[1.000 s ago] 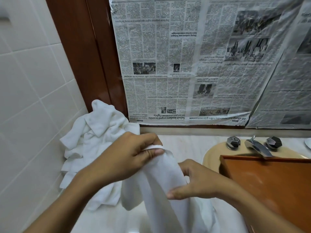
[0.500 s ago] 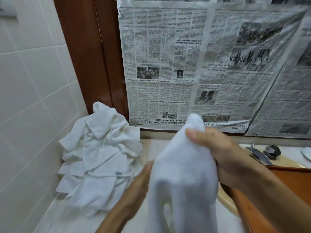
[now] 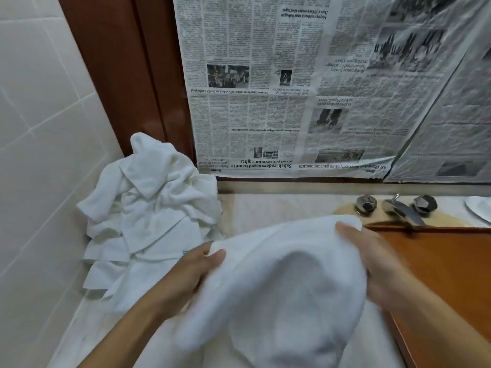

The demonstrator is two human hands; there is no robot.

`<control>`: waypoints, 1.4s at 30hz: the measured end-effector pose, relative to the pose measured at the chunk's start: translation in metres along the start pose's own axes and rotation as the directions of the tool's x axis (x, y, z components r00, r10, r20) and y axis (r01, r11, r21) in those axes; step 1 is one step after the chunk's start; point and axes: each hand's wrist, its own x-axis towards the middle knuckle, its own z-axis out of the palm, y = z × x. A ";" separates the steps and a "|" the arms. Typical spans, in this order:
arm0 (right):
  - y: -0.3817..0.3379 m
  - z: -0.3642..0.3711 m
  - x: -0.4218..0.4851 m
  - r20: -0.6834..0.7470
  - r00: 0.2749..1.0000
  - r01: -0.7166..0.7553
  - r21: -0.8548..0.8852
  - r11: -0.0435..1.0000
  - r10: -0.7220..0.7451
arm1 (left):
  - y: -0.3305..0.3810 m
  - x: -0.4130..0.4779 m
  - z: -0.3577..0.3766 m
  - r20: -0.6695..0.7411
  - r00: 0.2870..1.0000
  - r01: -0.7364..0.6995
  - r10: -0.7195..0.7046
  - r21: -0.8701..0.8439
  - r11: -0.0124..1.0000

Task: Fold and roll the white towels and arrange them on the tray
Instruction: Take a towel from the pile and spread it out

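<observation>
I hold one white towel point(image 3: 281, 282) spread between both hands above the counter. My left hand point(image 3: 191, 272) pinches its left edge. Gripping the upper right edge is my right hand point(image 3: 377, 264), which is blurred. The cloth sags in the middle and hangs down toward me. A heap of several crumpled white towels point(image 3: 148, 208) lies at the left against the tiled wall. The wooden tray point(image 3: 451, 274) sits at the right, its visible surface bare, partly behind my right forearm.
A chrome tap point(image 3: 401, 208) with two faceted knobs stands behind the tray on a beige basin rim point(image 3: 342, 208). Newspaper point(image 3: 305, 88) covers the mirror behind. A white dish edge point(image 3: 481, 211) shows at the far right. The pale counter point(image 3: 265, 205) runs between heap and tray.
The towel was bunched and lifted high by my right hand; now it is lowered and stretched wide, with my left hand gripping its left edge and my right hand moved out to the right.
</observation>
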 end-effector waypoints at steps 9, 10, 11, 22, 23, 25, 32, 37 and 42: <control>-0.005 -0.033 0.052 0.067 0.991 0.130 -0.258 0.957 -0.117 | 0.119 0.098 -0.018 0.041 0.976 -0.139 0.216 0.876 0.462; -0.010 -0.032 0.067 0.035 0.987 0.160 -0.249 0.955 -0.156 | 0.132 0.122 -0.017 0.036 0.960 -0.133 0.277 0.931 0.340; -0.015 -0.030 0.084 -0.015 0.978 0.199 -0.234 0.952 -0.208 | 0.142 0.146 -0.014 -0.002 0.948 -0.079 0.319 0.967 0.242; 0.094 -0.048 0.216 -0.117 0.993 -0.090 -0.717 0.691 0.008 | -0.077 0.219 0.025 -0.398 0.855 0.208 0.333 0.850 0.483; 0.104 -0.051 0.209 -0.102 0.995 -0.073 -0.743 0.666 -0.004 | -0.096 0.203 0.028 -0.426 0.841 0.221 0.335 0.835 0.504; 0.120 -0.056 0.195 -0.082 0.996 -0.050 -0.781 0.623 -0.023 | -0.122 0.170 0.033 -0.520 0.789 0.269 0.327 0.771 0.577; 0.156 -0.059 0.165 -0.260 0.963 -0.128 -0.679 0.723 -0.073 | -0.169 0.098 0.052 -0.731 0.675 0.527 -0.105 0.377 0.762; 0.146 -0.042 0.176 -0.323 0.946 -0.167 -0.465 0.869 0.009 | -0.170 0.093 0.065 -0.690 0.712 0.517 -0.133 0.386 0.764; 0.144 -0.045 0.199 -0.311 0.938 -0.253 -0.319 0.913 0.151 | -0.157 0.104 0.069 -0.711 0.703 0.390 0.024 0.414 0.822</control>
